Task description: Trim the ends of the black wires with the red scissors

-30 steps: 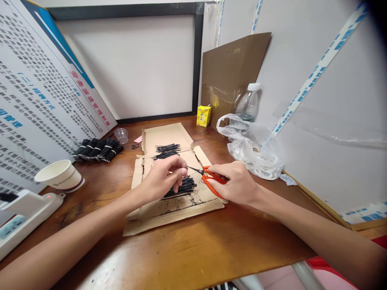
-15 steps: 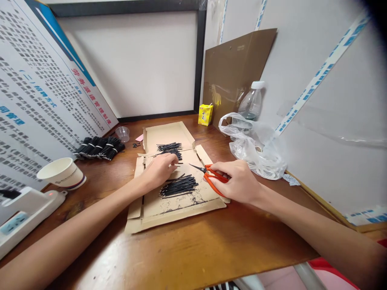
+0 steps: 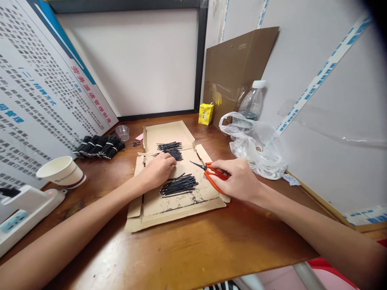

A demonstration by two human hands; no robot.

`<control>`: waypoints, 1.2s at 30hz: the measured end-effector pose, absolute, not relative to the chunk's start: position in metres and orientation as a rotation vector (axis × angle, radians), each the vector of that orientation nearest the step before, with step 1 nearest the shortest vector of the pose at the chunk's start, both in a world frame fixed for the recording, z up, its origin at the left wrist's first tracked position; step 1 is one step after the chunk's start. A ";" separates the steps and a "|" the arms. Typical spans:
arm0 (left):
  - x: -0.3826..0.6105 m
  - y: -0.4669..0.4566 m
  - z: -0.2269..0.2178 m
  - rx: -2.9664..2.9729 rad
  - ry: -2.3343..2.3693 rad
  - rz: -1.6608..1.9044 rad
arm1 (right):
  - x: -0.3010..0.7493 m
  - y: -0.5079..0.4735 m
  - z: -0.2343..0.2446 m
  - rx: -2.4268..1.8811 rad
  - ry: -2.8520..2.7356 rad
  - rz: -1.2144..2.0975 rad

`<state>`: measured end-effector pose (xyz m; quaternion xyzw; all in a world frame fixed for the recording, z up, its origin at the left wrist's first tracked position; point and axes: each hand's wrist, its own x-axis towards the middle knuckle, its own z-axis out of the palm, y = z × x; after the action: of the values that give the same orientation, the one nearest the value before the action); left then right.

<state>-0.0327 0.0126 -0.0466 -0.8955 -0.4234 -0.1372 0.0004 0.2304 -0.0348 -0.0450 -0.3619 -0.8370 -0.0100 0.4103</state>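
My right hand [image 3: 240,177] is wrapped round the handles of orange-handled scissors [image 3: 214,183]. Their dark, narrow blades point left over the cardboard and look closed. Fingers curled, my left hand [image 3: 159,168] is low over the flattened cardboard [image 3: 181,207], between two groups of thin black sticks. Whatever its fingertips pinch, if anything, is hidden. Just below that hand is the nearer pile of black sticks [image 3: 179,185], lying side by side. The farther pile of black sticks [image 3: 169,147] is beyond it, partly behind the hand. Small black crumbs are scattered on the front of the cardboard.
At the left are bundled black sticks [image 3: 99,146], a small clear cup [image 3: 122,133], a paper cup [image 3: 62,172] and a white power strip [image 3: 28,215]. To the right stand a yellow drink carton [image 3: 206,114], a plastic bottle [image 3: 252,100] and a crumpled plastic bag [image 3: 256,153].
My left hand has shifted slightly left, and the short dark stick seen by its fingertips before no longer shows. My right hand with the scissors has hardly moved.
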 end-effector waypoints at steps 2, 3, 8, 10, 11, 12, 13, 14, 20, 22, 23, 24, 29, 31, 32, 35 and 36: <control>-0.032 0.012 -0.045 -2.834 -1.323 -0.459 | 0.230 -0.035 -0.045 -0.910 -2.105 -0.027; -0.031 0.010 -0.043 -2.843 -1.333 -0.468 | 0.230 -0.034 -0.045 -0.911 -2.104 -0.027; -0.018 -0.004 -0.034 -2.883 -1.435 -0.398 | 0.231 -0.034 -0.044 -0.928 -2.111 -0.024; -0.013 -0.008 -0.034 -2.901 -1.464 -0.367 | 0.231 -0.034 -0.044 -0.928 -2.110 -0.019; -0.011 -0.010 -0.035 -2.902 -1.478 -0.366 | 0.231 -0.034 -0.044 -0.925 -2.109 -0.017; -0.011 -0.011 -0.037 -2.898 -1.495 -0.372 | 0.231 -0.034 -0.045 -0.921 -2.107 -0.015; -0.010 -0.012 -0.038 -2.895 -1.512 -0.375 | 0.231 -0.034 -0.045 -0.917 -2.106 -0.013; -0.011 -0.012 -0.040 -2.893 -1.528 -0.376 | 0.231 -0.034 -0.045 -0.913 -2.106 -0.014; -0.013 -0.012 -0.040 -2.917 -1.631 -0.396 | 0.231 -0.033 -0.045 -0.929 -2.105 -0.018; -0.012 -0.013 -0.036 -2.951 -1.662 -0.421 | 0.231 -0.033 -0.045 -0.932 -2.108 -0.014; -0.011 -0.014 -0.034 -2.978 -1.661 -0.431 | 0.231 -0.033 -0.045 -0.932 -2.109 -0.013; -0.011 -0.014 -0.033 -3.006 -1.654 -0.436 | 0.231 -0.033 -0.045 -0.933 -2.109 -0.012; -0.010 -0.017 -0.024 -3.043 -1.652 -0.450 | 0.231 -0.033 -0.045 -0.928 -2.107 -0.020; -0.010 -0.018 -0.022 -3.031 -1.678 -0.519 | 0.231 -0.033 -0.045 -0.927 -2.107 -0.023; -0.010 -0.019 -0.021 -3.030 -1.697 -0.565 | 0.231 -0.033 -0.045 -0.928 -2.106 -0.024; -0.011 -0.018 -0.020 -3.092 -1.748 -0.737 | 0.232 -0.033 -0.044 -0.937 -2.102 -0.015; -0.011 -0.017 -0.020 -3.124 -1.760 -0.804 | 0.232 -0.033 -0.043 -0.941 -2.099 -0.008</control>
<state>-0.0109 -0.0170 -0.0199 -0.8201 -0.4621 -0.2110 -0.2633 0.2319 -0.0333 -0.0433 -0.3733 -0.8329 -0.0032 0.4086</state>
